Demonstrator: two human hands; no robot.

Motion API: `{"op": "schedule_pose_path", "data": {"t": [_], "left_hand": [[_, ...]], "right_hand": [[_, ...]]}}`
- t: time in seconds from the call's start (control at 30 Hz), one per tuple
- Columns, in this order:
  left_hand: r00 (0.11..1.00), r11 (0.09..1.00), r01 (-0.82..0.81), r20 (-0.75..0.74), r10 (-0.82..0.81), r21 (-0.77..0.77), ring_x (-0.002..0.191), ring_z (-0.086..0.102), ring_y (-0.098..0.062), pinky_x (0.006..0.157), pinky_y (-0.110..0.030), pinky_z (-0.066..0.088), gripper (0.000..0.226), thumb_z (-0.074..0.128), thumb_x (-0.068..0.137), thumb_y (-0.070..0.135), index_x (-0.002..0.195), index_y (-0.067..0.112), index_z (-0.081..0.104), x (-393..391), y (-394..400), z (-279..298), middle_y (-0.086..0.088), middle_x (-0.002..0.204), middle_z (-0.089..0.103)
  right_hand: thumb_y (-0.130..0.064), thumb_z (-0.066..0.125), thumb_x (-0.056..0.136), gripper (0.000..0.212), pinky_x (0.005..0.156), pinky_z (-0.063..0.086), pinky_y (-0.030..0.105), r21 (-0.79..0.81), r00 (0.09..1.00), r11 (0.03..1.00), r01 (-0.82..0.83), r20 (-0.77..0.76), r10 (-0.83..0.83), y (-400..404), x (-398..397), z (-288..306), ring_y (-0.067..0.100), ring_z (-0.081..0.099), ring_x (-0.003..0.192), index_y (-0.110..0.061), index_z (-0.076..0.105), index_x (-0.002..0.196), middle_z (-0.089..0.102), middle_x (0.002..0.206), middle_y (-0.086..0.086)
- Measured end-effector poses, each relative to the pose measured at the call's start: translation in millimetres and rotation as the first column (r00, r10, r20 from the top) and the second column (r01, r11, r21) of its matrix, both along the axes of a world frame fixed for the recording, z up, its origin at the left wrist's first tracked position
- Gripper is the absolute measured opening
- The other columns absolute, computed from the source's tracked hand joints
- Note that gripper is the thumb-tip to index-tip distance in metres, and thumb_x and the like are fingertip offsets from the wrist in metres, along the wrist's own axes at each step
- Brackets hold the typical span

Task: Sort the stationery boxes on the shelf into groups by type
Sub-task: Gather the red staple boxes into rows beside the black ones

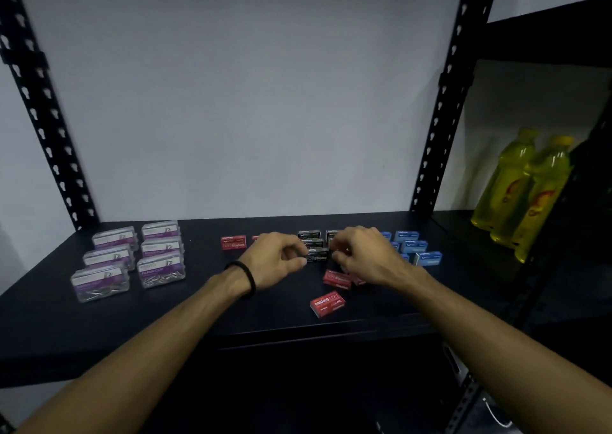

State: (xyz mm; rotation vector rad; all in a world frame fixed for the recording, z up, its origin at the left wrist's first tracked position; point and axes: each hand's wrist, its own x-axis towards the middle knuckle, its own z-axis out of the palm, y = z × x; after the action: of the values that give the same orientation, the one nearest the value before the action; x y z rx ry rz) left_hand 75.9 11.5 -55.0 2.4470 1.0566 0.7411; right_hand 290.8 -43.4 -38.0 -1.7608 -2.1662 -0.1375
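On the black shelf, several clear paper clip boxes with purple labels stand grouped at the left. Several blue staple boxes sit at the right, black staple boxes in the middle. Red staple boxes lie scattered: one at the back, one near the front, more under my right wrist. My left hand pinches a black staple box at its left end. My right hand grips a small red box just right of it.
Black perforated uprights frame the shelf against a white wall. Two yellow drink bottles stand on the neighbouring shelf to the right. A black band circles my left wrist. Below the shelf edge it is dark.
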Motion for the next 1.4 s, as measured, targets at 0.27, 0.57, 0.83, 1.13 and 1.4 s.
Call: {"op": "schedule_pose_path", "data": {"t": [0.27, 0.57, 0.83, 1.13, 1.4], "left_hand": [[0.982, 0.989, 0.074, -0.163, -0.095, -0.128, 0.067, 0.059, 0.007, 0.057, -0.006, 0.040, 0.034, 0.069, 0.079, 0.052, 0.102, 0.027, 0.070, 20.3, -13.6, -23.0, 0.015, 0.080, 0.065], [0.959, 0.990, 0.112, -0.252, -0.130, -0.085, 0.072, 0.051, 0.006, 0.060, -0.008, 0.034, 0.041, 0.068, 0.078, 0.056, 0.104, 0.023, 0.071, 27.0, -19.7, -27.4, 0.020, 0.084, 0.052], [0.951, 0.986, 0.158, -0.260, -0.168, -0.060, 0.066, 0.051, 0.005, 0.055, -0.009, 0.034, 0.028, 0.071, 0.076, 0.051, 0.089, 0.026, 0.070, 31.6, -23.7, -26.0, 0.017, 0.080, 0.054], [0.968, 0.977, 0.154, -0.175, -0.179, -0.148, 0.058, 0.056, 0.005, 0.055, -0.009, 0.045, 0.025, 0.078, 0.077, 0.029, 0.097, 0.025, 0.065, 23.2, -17.2, -22.2, 0.010, 0.081, 0.065], [0.976, 0.989, 0.083, -0.188, -0.105, -0.122, 0.066, 0.059, -0.004, 0.058, -0.011, 0.048, 0.024, 0.079, 0.076, 0.028, 0.090, 0.033, 0.060, 3.1, -2.9, -22.5, 0.009, 0.082, 0.064]], "right_hand": [[-0.040, 0.062, 0.093, 0.028, 0.089, 0.047, 0.034, -0.126, 1.000, 0.992, 0.019, 0.002, -0.018, -8.3, 12.5, -27.8, 0.000, 0.050, 0.080, -0.022, 0.069, 0.113, 0.062, 0.100, -0.009], [-0.057, 0.058, 0.088, 0.041, 0.083, 0.047, 0.036, -0.187, 1.000, 0.982, 0.025, 0.017, -0.023, -7.3, 17.7, -31.6, 0.009, 0.049, 0.091, -0.025, 0.072, 0.109, 0.047, 0.099, -0.008], [-0.055, 0.063, 0.086, 0.037, 0.090, 0.044, 0.038, -0.178, 0.999, 0.984, 0.006, -0.052, -0.016, -9.0, 19.9, -35.4, 0.011, 0.047, 0.099, -0.027, 0.070, 0.108, 0.051, 0.105, -0.007], [-0.047, 0.069, 0.083, 0.030, 0.091, 0.043, 0.036, -0.166, 0.994, 0.986, -0.016, -0.106, -0.001, -7.8, 21.6, -35.9, 0.009, 0.047, 0.098, -0.029, 0.066, 0.108, 0.057, 0.105, -0.008], [-0.040, 0.078, 0.079, 0.025, 0.072, 0.040, 0.023, -0.169, 0.985, 0.985, -0.037, -0.170, 0.008, -8.5, 18.6, -32.9, 0.001, 0.050, 0.083, -0.030, 0.064, 0.097, 0.059, 0.090, -0.015]]}}
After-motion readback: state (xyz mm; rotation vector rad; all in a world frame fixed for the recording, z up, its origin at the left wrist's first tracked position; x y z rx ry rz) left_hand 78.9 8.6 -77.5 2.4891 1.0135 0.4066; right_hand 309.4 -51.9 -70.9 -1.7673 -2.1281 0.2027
